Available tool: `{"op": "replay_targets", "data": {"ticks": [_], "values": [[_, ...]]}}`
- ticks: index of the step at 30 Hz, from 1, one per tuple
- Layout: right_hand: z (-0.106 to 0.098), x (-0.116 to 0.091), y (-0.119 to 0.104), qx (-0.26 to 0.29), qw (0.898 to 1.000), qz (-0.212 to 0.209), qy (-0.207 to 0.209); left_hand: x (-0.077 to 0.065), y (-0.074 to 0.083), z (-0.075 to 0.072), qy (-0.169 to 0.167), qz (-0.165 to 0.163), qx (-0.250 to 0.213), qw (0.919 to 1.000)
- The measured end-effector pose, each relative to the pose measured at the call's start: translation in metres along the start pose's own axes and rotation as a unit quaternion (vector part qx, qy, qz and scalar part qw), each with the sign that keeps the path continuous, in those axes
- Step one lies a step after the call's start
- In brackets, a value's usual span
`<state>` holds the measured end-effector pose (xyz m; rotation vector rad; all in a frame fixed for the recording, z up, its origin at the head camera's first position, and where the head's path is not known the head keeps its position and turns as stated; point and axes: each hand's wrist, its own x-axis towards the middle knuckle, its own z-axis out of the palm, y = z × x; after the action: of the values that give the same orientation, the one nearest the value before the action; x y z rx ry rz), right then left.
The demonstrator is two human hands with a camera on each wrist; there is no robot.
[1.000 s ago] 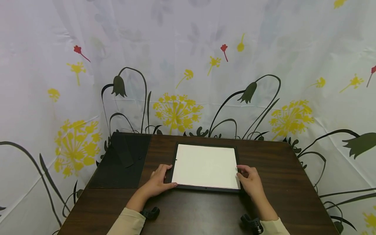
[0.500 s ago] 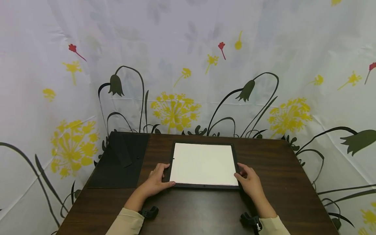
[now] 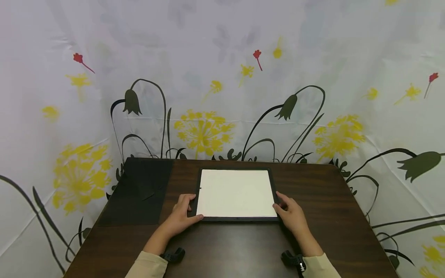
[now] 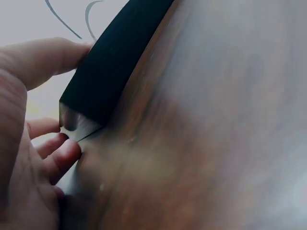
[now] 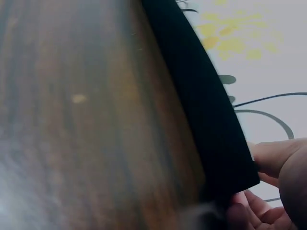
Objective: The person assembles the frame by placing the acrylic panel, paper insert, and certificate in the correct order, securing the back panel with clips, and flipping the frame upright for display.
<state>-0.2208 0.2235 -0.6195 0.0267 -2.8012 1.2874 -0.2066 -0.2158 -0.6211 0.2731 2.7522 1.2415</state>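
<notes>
A black picture frame (image 3: 240, 219) lies flat on the table, with a blank white sheet (image 3: 236, 193) filling it. My left hand (image 3: 180, 214) grips the frame's near left corner, thumb on top at the near edge and fingers along the side. At the right side, near the other front corner, my right hand (image 3: 293, 216) holds the frame between thumb and fingers. Both wrist views show the frame's dark near side, with the left thumb (image 4: 53, 57) above it and the right thumb (image 5: 273, 155) against its end.
A black backing board (image 3: 139, 197) with a stand flap lies at the left end of the dark wooden table (image 3: 240, 251). Behind the table hangs a white flower-print curtain (image 3: 222, 77).
The head view has turned slightly right, so everything sits farther left in it. Both hands stay on the frame's sides; the right fingers have shifted slightly along its edge.
</notes>
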Motion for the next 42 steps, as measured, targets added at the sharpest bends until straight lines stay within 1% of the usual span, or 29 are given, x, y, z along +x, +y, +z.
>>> {"op": "replay_targets", "data": {"ticks": [4, 7, 11, 14, 21, 24, 27, 29, 31, 32, 34, 37, 39, 40, 42], "values": [[0.003, 0.001, 0.0, -0.004, 1.0, -0.008, 0.013, -0.003, -0.002, 0.002, 0.03, 0.011, 0.018, 0.9993], [0.002, 0.002, 0.001, 0.004, 1.0, -0.004, 0.014, -0.004, -0.002, 0.003, 0.043, 0.019, 0.034, 0.9983], [0.002, 0.001, 0.006, 0.024, 1.0, 0.014, 0.008, -0.005, -0.001, 0.005, 0.04, 0.021, 0.037, 0.9983], [0.005, 0.001, 0.009, 0.039, 0.999, 0.024, 0.008, -0.006, -0.002, 0.006, 0.039, 0.017, 0.041, 0.9983], [0.007, 0.0, 0.012, 0.05, 0.999, 0.019, 0.011, -0.015, -0.003, 0.005, 0.049, 0.001, 0.052, 0.9974], [0.006, 0.0, 0.012, 0.049, 0.998, 0.02, 0.018, -0.02, -0.003, 0.005, 0.05, 0.004, 0.04, 0.998], [0.005, 0.001, 0.014, 0.047, 0.999, 0.016, 0.018, -0.027, -0.003, 0.002, 0.05, 0.006, 0.011, 0.9987], [0.006, 0.0, 0.015, 0.05, 0.999, 0.013, 0.017, -0.032, -0.004, -0.003, 0.046, 0.005, -0.006, 0.9989], [0.006, -0.001, 0.016, 0.05, 0.999, 0.011, 0.017, -0.039, -0.006, -0.01, 0.046, -0.004, -0.013, 0.9988], [0.006, -0.001, 0.016, 0.052, 0.998, 0.01, 0.018, -0.043, -0.007, -0.014, 0.049, -0.012, -0.02, 0.9985], [0.006, -0.002, 0.016, 0.053, 0.998, 0.007, 0.019, -0.051, -0.01, -0.025, 0.059, -0.038, -0.035, 0.997], [0.006, -0.003, 0.016, 0.058, 0.998, 0.001, 0.017, -0.063, -0.013, -0.045, 0.088, -0.08, -0.058, 0.9913], [0.006, -0.002, 0.015, 0.066, 0.998, -0.002, 0.017, -0.07, -0.014, -0.061, 0.109, -0.097, -0.065, 0.9872], [0.006, -0.001, 0.015, 0.068, 0.998, -0.003, 0.017, -0.073, -0.015, -0.069, 0.122, -0.101, -0.062, 0.9854], [0.005, 0.0, 0.014, 0.072, 0.997, -0.006, 0.022, -0.079, -0.018, -0.085, 0.151, -0.106, -0.04, 0.982]]}}
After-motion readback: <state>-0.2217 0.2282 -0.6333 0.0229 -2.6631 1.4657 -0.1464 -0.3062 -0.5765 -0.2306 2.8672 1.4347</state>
